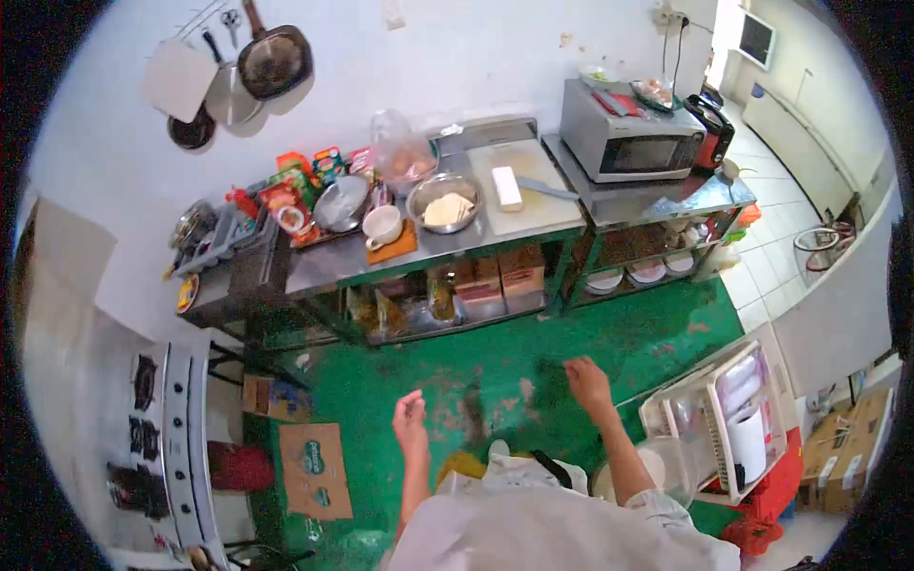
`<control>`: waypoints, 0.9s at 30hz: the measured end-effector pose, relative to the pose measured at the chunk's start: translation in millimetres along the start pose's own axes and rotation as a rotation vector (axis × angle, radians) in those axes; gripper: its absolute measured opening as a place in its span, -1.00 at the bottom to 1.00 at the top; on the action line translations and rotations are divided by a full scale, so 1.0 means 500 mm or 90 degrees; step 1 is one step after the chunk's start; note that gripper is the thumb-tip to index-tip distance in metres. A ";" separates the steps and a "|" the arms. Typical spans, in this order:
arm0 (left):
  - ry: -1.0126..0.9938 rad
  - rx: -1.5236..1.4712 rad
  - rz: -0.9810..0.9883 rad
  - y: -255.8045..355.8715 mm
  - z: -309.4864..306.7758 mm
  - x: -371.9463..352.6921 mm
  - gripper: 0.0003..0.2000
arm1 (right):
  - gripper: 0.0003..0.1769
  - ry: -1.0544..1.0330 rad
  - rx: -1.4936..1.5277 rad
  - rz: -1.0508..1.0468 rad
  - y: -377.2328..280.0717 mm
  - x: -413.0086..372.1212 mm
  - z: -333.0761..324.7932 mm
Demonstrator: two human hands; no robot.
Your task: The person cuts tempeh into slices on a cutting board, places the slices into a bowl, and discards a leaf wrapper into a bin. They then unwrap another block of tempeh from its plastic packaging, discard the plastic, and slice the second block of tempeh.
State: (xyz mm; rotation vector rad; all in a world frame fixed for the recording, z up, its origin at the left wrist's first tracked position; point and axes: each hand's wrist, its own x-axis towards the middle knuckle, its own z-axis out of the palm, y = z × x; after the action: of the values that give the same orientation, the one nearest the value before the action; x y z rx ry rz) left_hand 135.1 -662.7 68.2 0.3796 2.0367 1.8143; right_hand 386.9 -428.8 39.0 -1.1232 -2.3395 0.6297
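My left hand [410, 419] is held out over the green floor with its fingers curled; whether it grips anything is too small to tell. My right hand [586, 383] hangs in the air to the right, fingers bent, nothing visible in it. Both are apart from the steel counter [333, 271]. On the counter are a metal bowl [418, 204] with pale yellow food [447, 208], a white cup [383, 226] on an orange board, and a white cutting board [538, 211] bearing a white block [506, 188] and a knife [547, 188].
A microwave [633, 138] sits on the right-hand table. The stove [181, 428] is at the left, near a flattened cardboard [315, 471] on the floor. A white rack [743, 419] stands at my right. Pans [275, 63] hang on the wall.
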 end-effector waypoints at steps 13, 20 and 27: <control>-0.379 -0.041 0.088 0.031 0.562 0.570 -0.75 | -0.83 0.108 0.123 0.071 0.013 0.559 0.074; -0.238 0.282 0.378 0.065 0.852 0.729 -0.35 | -0.86 0.256 -0.017 0.087 0.135 0.760 0.053; -0.055 0.416 0.296 0.056 0.947 0.784 -0.05 | -0.55 0.027 -0.222 0.008 0.297 0.967 0.095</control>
State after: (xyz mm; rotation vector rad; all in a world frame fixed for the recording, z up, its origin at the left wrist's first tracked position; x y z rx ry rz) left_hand 0.1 -65.1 12.3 1.1714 2.5898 1.2484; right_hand 177.8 33.5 16.7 -1.2850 -2.4673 0.2014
